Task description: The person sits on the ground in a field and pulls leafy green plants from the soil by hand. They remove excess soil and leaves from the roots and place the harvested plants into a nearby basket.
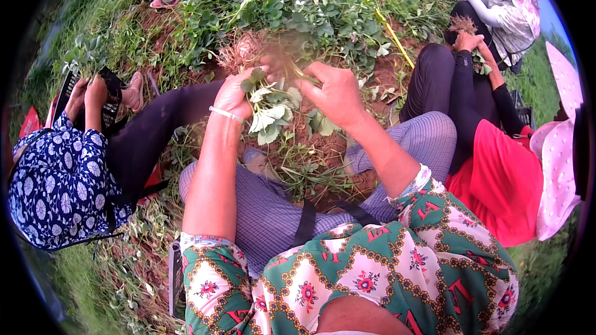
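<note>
My left hand (236, 95), with a white band at its wrist, is closed around a bunch of leafy seedlings (270, 114). Their tangled brown roots (244, 51) point away from me, above the hand, and the green leaves hang towards my lap. Just to the right, my right hand (333, 93) pinches thin green stems between thumb and forefinger. A blurred patch hides where those stems lead. More broad, toothed leaves (323, 123) show below the right hand.
A large heap of green plants (279, 4) lies ahead, crossed by a yellow strap (382, 18). Co-workers sit close at left and right; a hand pair (468, 42) at right holds rooted plants, another (86, 95) at left holds leafy ones. Reddish soil (321, 149) shows between my legs.
</note>
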`<move>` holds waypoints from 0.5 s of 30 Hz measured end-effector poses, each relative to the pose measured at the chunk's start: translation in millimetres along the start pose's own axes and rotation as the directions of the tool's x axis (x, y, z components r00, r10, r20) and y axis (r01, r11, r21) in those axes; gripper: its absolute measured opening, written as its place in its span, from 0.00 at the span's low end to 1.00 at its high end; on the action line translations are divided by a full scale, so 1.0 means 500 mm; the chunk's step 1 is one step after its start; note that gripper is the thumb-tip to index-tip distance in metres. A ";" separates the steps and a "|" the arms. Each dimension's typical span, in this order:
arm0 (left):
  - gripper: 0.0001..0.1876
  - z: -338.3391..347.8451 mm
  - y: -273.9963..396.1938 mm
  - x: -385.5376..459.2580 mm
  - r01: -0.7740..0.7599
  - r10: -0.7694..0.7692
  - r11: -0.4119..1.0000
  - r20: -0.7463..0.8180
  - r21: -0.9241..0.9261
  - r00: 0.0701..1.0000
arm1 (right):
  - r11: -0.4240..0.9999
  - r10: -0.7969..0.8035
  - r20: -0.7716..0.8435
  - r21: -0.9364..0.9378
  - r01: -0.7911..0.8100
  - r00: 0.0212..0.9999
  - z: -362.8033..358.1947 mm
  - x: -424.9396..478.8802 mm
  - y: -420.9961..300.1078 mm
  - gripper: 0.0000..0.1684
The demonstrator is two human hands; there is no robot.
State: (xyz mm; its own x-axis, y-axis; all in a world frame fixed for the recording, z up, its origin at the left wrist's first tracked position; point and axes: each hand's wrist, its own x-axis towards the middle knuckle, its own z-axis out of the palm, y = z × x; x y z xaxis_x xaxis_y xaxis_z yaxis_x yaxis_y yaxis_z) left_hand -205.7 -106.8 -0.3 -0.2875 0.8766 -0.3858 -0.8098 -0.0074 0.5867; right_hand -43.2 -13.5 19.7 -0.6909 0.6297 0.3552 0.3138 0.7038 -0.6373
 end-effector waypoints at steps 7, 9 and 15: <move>0.14 -0.004 0.002 0.011 -0.028 0.028 1.000 -0.001 -0.009 1.000 | 0.999 0.000 -0.069 -0.043 -0.003 0.998 -0.007 0.004 0.000 0.10; 0.15 -0.003 0.002 0.012 -0.013 0.012 1.000 -0.041 -0.004 0.999 | 0.998 0.019 -0.078 -0.059 -0.024 0.997 -0.003 0.003 0.003 0.10; 0.11 0.011 -0.011 0.001 0.055 -0.056 0.998 -0.024 -0.031 0.998 | 0.968 0.038 0.069 0.246 -0.054 0.997 0.025 0.008 0.018 0.11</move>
State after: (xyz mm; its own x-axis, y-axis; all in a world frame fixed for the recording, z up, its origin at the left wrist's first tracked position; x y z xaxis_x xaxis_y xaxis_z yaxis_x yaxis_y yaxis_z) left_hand -198.9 -103.7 0.3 -0.2540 0.8639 -0.4350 -0.8400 0.0259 0.5420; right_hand -51.2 -8.9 6.6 -0.7219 0.6317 0.2825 0.1810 0.5664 -0.8040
